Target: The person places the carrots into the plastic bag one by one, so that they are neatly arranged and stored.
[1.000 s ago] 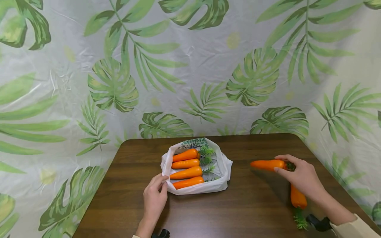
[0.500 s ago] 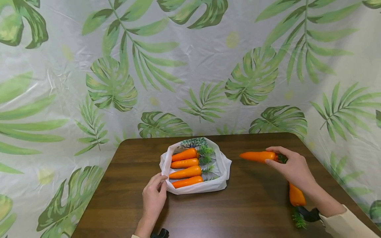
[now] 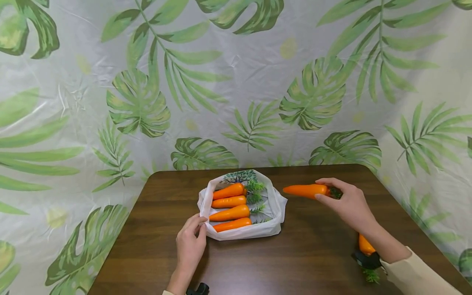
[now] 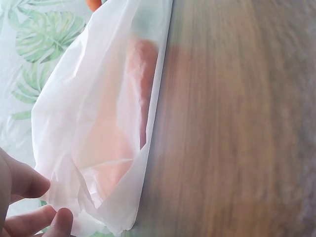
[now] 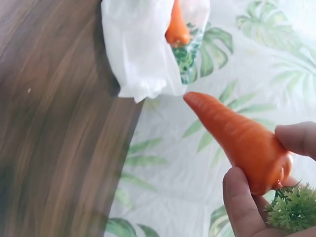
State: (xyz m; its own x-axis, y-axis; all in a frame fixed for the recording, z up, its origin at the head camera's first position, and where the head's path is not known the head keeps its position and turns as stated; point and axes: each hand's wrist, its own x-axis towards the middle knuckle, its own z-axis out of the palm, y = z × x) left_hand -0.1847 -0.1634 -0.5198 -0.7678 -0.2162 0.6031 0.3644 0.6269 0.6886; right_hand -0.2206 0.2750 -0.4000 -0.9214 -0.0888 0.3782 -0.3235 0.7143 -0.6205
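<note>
My right hand (image 3: 348,203) pinches an orange carrot (image 3: 306,190) by its thick end, its tip pointing left toward a white bag (image 3: 254,232). Green leaves (image 5: 295,207) at the carrot's top hang by my palm in the right wrist view. The bag stands with its mouth spread wide, and several carrots (image 3: 230,213) lie side by side in it, leafy tops to the right. At the bag's near left corner, my left hand (image 3: 191,241) pinches the rim between thumb and fingers. In the left wrist view, carrots show faintly through the bag's thin wall (image 4: 98,123).
Another carrot (image 3: 366,245) lies on the brown wooden table (image 3: 280,266) at the right, partly hidden behind my right wrist. Past the table's far edge hangs a leaf-patterned sheet (image 3: 258,82). Each wrist wears a black strap (image 3: 368,260).
My right hand has carried the carrot leftward and slightly up, closer to the bag. The carrot on the table has become more covered by my right wrist. My left hand stays at the rim.
</note>
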